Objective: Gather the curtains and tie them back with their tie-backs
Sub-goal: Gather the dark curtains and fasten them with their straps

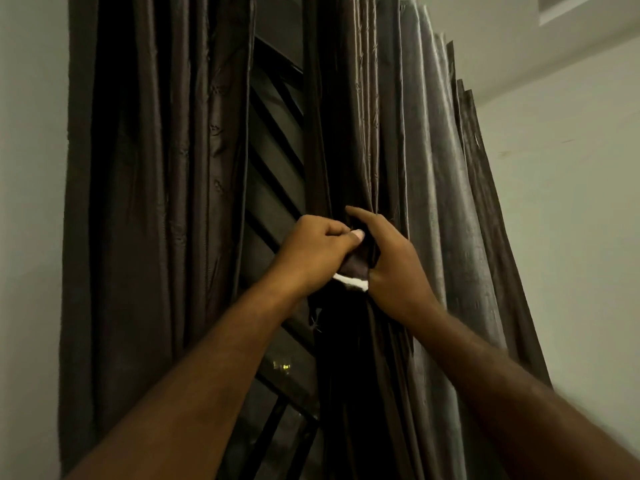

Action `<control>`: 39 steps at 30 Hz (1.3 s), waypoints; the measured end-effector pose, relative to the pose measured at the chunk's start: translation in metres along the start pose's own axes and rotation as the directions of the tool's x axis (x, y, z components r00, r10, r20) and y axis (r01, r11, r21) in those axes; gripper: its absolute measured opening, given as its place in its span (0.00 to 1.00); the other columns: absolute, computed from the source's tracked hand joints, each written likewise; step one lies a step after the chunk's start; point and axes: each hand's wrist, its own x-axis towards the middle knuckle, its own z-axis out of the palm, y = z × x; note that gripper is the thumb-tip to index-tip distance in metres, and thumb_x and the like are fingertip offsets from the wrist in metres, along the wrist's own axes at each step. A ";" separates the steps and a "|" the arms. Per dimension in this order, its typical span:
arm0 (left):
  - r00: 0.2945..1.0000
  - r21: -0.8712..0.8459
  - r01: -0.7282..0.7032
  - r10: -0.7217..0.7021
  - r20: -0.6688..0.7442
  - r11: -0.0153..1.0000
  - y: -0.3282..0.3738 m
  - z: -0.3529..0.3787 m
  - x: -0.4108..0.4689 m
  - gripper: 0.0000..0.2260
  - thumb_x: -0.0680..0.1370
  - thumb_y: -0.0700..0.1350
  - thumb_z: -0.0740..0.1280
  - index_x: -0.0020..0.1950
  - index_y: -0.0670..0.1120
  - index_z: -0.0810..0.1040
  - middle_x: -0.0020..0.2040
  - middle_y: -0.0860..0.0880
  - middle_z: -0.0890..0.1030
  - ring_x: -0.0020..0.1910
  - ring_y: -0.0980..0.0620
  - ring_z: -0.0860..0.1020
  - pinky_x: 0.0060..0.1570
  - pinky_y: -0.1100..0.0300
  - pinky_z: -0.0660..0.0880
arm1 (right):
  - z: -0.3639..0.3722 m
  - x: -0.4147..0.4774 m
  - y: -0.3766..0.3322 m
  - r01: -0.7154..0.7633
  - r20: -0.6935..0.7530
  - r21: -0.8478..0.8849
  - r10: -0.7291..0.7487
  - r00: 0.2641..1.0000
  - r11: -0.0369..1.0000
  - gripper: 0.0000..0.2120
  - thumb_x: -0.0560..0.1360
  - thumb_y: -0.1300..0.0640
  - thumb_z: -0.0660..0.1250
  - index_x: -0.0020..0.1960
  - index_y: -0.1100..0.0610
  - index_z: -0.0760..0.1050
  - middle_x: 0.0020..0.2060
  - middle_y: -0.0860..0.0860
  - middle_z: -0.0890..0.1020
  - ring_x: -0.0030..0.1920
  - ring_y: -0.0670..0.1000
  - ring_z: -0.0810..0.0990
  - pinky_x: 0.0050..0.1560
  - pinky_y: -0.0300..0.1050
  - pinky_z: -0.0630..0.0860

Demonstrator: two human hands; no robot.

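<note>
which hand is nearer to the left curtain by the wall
Left. The left hand is just across the window gap from the left curtain; the right hand is farther right, against the right curtain.

No legible text or markings.

No floor, shelf or bed shows; everything here hangs against the pale wall point(571, 209), which fills the left edge and the right side of the frame. The left curtain point(156, 202) drapes flat against it at centre-left. The right curtain point(415, 168) falls from the upper centre in gathered folds. Between them, mid-frame, a dark louvred window point(273, 150) is exposed.
</note>
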 end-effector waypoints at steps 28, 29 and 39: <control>0.934 -0.658 0.357 -0.266 0.239 0.663 -0.035 0.032 0.047 0.16 0.79 0.46 0.58 0.43 0.40 0.84 0.42 0.40 0.84 0.39 0.45 0.83 0.46 0.56 0.80 | 0.002 -0.010 -0.025 -0.402 0.256 0.914 0.683 0.684 0.060 0.20 0.83 0.45 0.60 0.55 0.59 0.84 0.49 0.61 0.87 0.49 0.59 0.87 0.53 0.55 0.82; 0.916 -0.713 0.393 -0.183 0.356 0.581 -0.037 0.030 0.045 0.18 0.77 0.49 0.58 0.49 0.40 0.85 0.48 0.39 0.84 0.46 0.45 0.84 0.53 0.53 0.79 | 0.003 -0.012 -0.024 -0.398 0.270 0.917 0.675 0.686 0.037 0.20 0.83 0.45 0.59 0.55 0.58 0.84 0.49 0.61 0.88 0.48 0.58 0.88 0.51 0.54 0.82; 0.929 -0.729 0.317 -0.045 0.367 0.606 -0.041 0.024 0.046 0.21 0.74 0.52 0.67 0.59 0.37 0.80 0.54 0.38 0.82 0.50 0.42 0.82 0.56 0.48 0.77 | -0.002 -0.009 -0.015 -0.515 0.272 0.830 0.649 0.710 0.215 0.17 0.83 0.48 0.62 0.57 0.60 0.82 0.51 0.60 0.87 0.53 0.59 0.87 0.55 0.54 0.83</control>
